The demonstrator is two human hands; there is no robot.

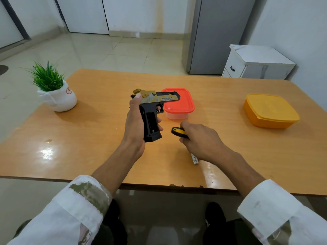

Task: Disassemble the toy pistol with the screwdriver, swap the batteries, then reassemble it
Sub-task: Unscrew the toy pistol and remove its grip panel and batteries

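My left hand [135,121] grips the black-and-gold toy pistol [155,103] by its handle, held above the middle of the table with the barrel pointing right. The battery bay in the grip stands open and looks dark inside. My right hand [200,138] holds the yellow-and-black screwdriver [178,132] by its handle, just right of the pistol's grip; the shaft is hidden under my palm. A small silver patterned cylinder [194,159], perhaps a battery, lies on the table below my right hand.
A red-lidded clear box [182,105] sits right behind the pistol. An orange lidded box [270,112] stands at the far right. A potted green plant [54,92] is on the table's left corner [70,131]. A white cabinet and grey fridge stand beyond.
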